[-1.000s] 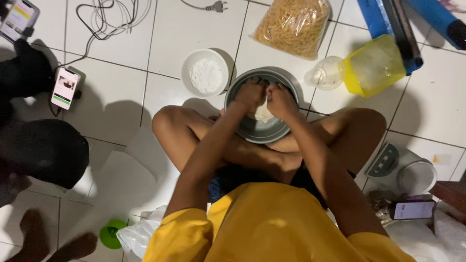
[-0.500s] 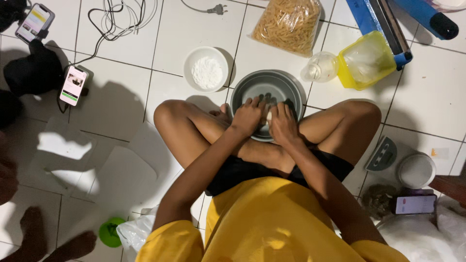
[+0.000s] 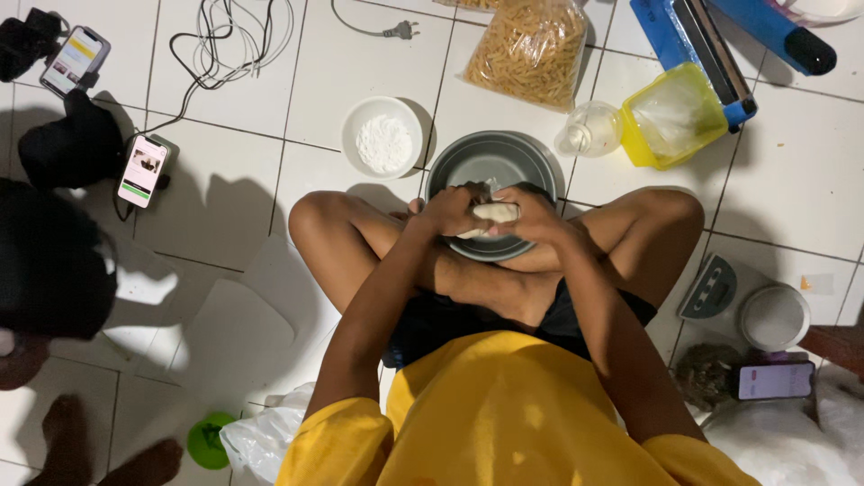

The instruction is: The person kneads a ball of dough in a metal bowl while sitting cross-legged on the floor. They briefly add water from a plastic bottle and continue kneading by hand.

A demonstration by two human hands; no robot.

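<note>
I sit cross-legged on the white tiled floor. My left hand (image 3: 450, 211) and my right hand (image 3: 533, 216) are pressed together around a pale lump of dough (image 3: 495, 213), held just above the near rim of a grey metal bowl (image 3: 490, 162). The bowl rests on the floor between my knees. A small white bowl of white powder (image 3: 382, 137) stands to the left of the grey bowl.
A clear bag of yellow noodle-like snacks (image 3: 531, 45), a small clear bottle (image 3: 585, 135), a yellow container (image 3: 670, 117) and a blue sealing machine (image 3: 697, 49) lie beyond. A scale with a white bowl (image 3: 765, 315) is at right. Phones (image 3: 142, 171) and cables lie left.
My hands have lifted out of the grey bowl and drawn toward me, now clasping the dough between them. The view has shifted slightly.
</note>
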